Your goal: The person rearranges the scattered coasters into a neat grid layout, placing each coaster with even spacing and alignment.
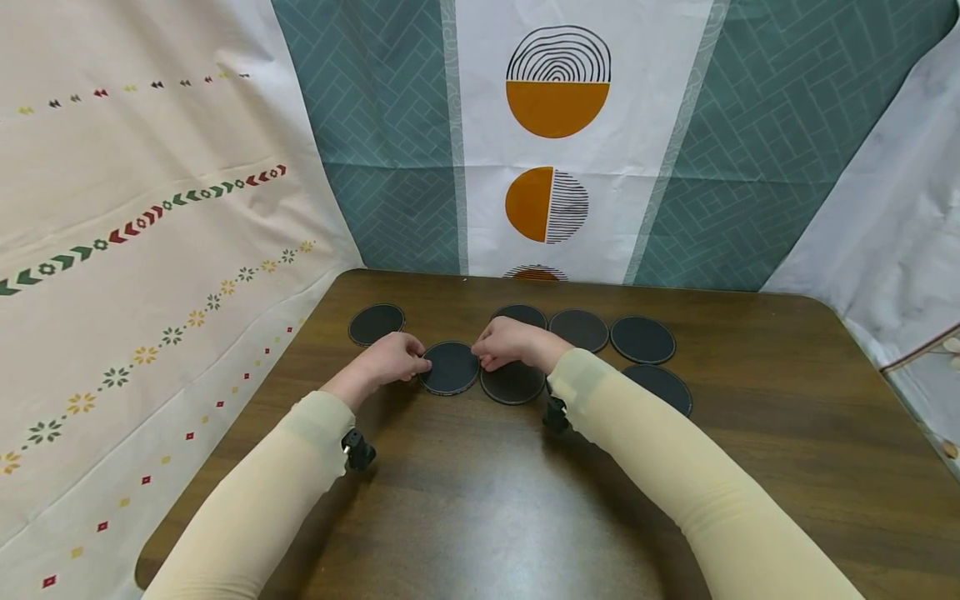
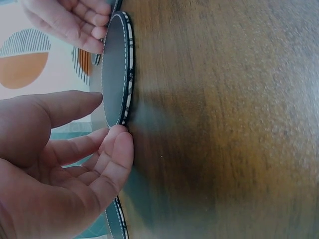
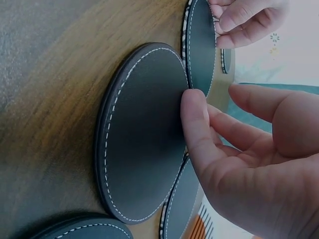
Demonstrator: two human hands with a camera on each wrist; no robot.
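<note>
A dark round coaster with pale stitching lies flat on the table between both hands. My left hand touches its left edge with the fingertips; in the left wrist view the thumb of the left hand stands apart from the fingers. At the coaster's right edge is my right hand, over the spot where it meets a neighbouring coaster. In the right wrist view, fingers of the right hand touch the rim of that neighbouring coaster, thumb held apart.
Another coaster lies alone at the back left. Several more sit on the right, among them a back coaster, a far-right coaster and a nearer one. The brown wooden table ends at a patterned cloth.
</note>
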